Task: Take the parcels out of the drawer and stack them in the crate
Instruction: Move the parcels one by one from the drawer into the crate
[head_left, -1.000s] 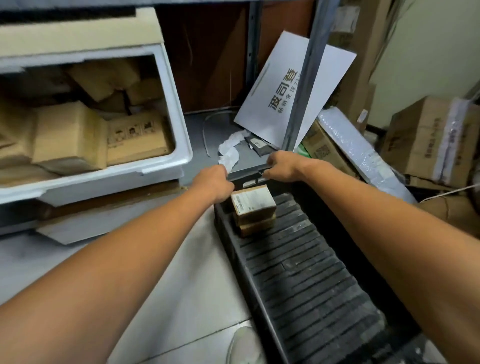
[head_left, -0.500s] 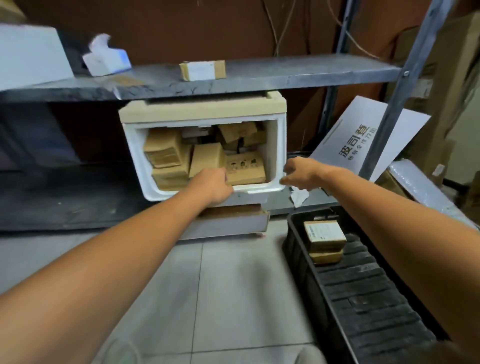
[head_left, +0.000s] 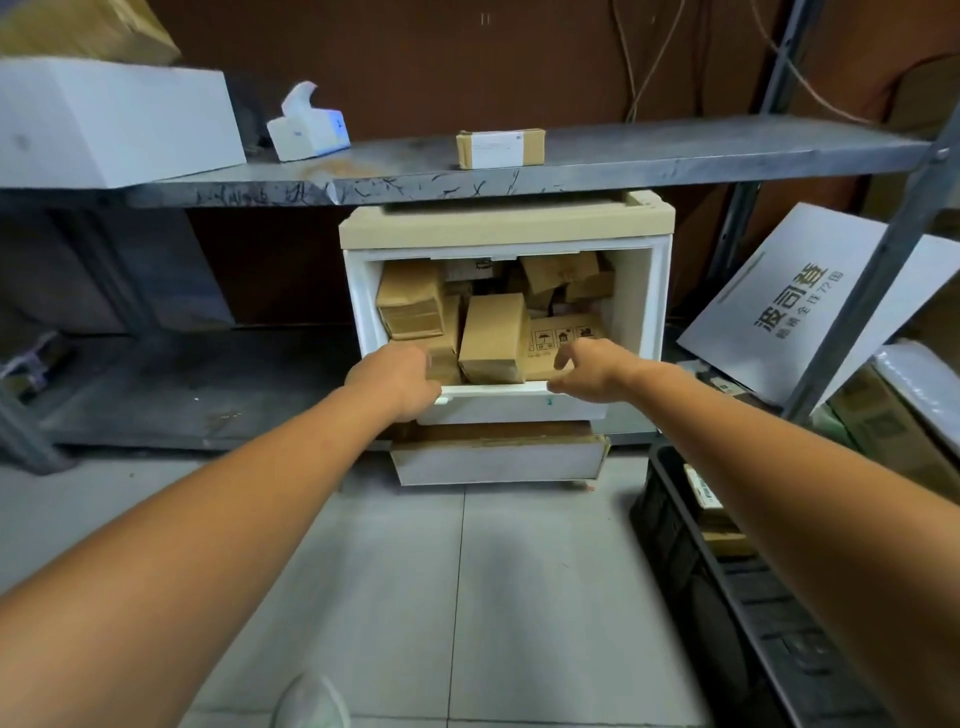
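A white drawer (head_left: 631, 312) stands pulled out under the grey shelf, full of several brown cardboard parcels (head_left: 491, 338). My left hand (head_left: 397, 379) reaches over the drawer's front rim at the left, its fingers curled around the edge of a parcel there. My right hand (head_left: 589, 369) hovers at the rim on the right, fingers loosely spread and holding nothing, just in front of a parcel with printed symbols (head_left: 563, 338). The black crate (head_left: 685, 566) sits on the floor at the right with two stacked parcels (head_left: 714, 514) partly hidden behind my right forearm.
A second white drawer (head_left: 498, 460) sits below the open one. On the shelf above lie a labelled parcel (head_left: 501, 148), a tissue box (head_left: 309, 127) and a white box (head_left: 111, 119). A white printed board (head_left: 810, 306) leans at the right behind a metal post (head_left: 862, 291).
Both hands left the crate's far rim and moved up and left to the drawer. The view swung from the crate to face the drawer front; my right hand opened near the parcels.
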